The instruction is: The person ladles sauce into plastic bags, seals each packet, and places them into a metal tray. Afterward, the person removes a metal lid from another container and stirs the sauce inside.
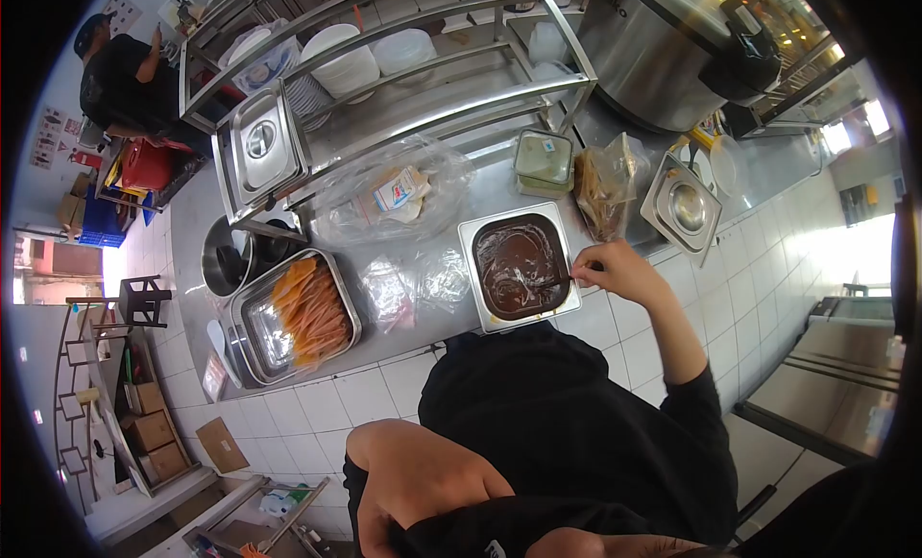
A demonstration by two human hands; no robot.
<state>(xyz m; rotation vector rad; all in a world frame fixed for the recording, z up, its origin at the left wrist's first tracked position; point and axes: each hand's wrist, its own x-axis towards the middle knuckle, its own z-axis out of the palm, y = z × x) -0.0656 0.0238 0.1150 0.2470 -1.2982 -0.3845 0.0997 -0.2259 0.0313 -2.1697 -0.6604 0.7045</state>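
Note:
My right hand (pixel 622 270) is at the right rim of a square steel pan (pixel 468 233). Its fingers pinch the end of a thin utensil (pixel 557 285), whose other end dips into thick, glossy dark brown sauce (pixel 514 260). The kind of utensil cannot be made out, because the sauce covers its head. Close to my chest, my left hand (pixel 437 476) is bent against the black clothing (pixel 547 404). Cloth hides its fingertips, so whether it grips anything does not show.
Left on the steel counter is a tray (pixel 257 366) of orange-pink slices. Plastic bags (pixel 384 294) lie between tray and pan. A lidded green container (pixel 544 162), a brown bag (pixel 605 179) and a steel lid (pixel 687 207) stand beyond. A person (pixel 125 83) is far left.

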